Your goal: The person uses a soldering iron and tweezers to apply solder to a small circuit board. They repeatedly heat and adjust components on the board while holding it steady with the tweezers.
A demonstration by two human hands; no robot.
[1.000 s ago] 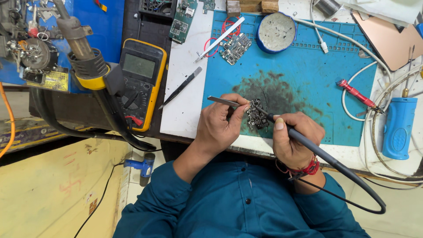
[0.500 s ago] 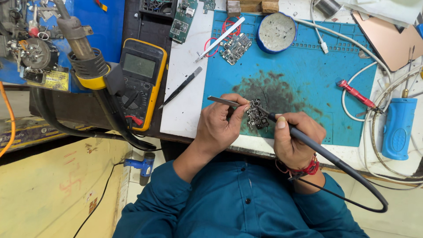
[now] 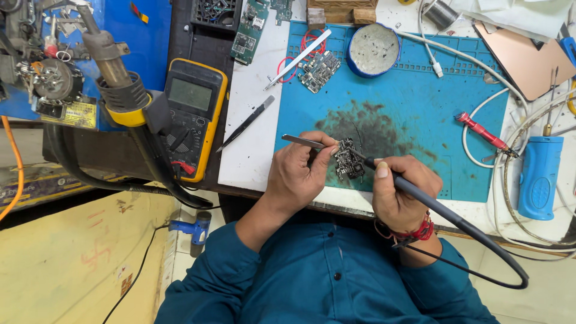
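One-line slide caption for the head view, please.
Left hand holds tweezers at a small circuit board; right hand applies a soldering iron.

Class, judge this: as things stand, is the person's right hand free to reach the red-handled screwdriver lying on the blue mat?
Probably not yet: the right hand grips a black corded soldering iron. The red-handled screwdriver lies unobstructed on the blue mat nearby.

Blue mat (image 3: 420, 90) blotched black, yellow-edged multimeter (image 3: 191, 114), red screwdriver (image 3: 480, 131)
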